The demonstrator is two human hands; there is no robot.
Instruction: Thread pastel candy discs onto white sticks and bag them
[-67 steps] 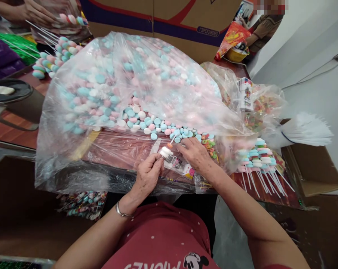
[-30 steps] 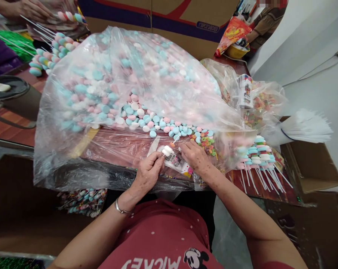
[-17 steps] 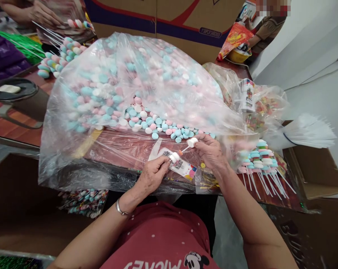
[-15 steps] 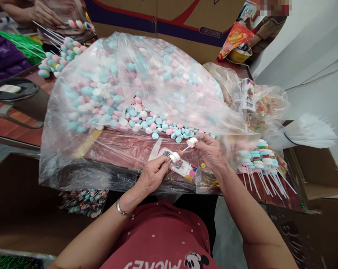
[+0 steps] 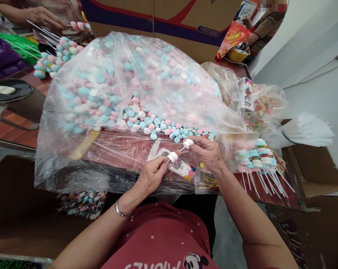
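Observation:
My left hand (image 5: pixel 152 173) pinches a thin white stick that carries white candies (image 5: pixel 172 156) and a small orange piece (image 5: pixel 178 152). At the stick's upper right end, the fingers of my right hand (image 5: pixel 206 151) are closed on a white candy (image 5: pixel 188 143). Under and beside the stick lies a printed card (image 5: pixel 183 168) with coloured dots. Just beyond my hands, loose pink, blue and white candies (image 5: pixel 157 125) spill from the mouth of a large clear plastic bag (image 5: pixel 146 82).
Finished candy sticks (image 5: pixel 260 158) lie at the right, near a bundle of white sticks (image 5: pixel 309 130). A lidded mug (image 5: pixel 20 101) stands left. Open cardboard boxes (image 5: pixel 320 168) flank the table. Another person's hand (image 5: pixel 47 18) holds a candy stick at upper left.
The white candy in my right hand has moved slightly closer to the orange piece along the stick. The whole view has shifted a little, so things appear further left.

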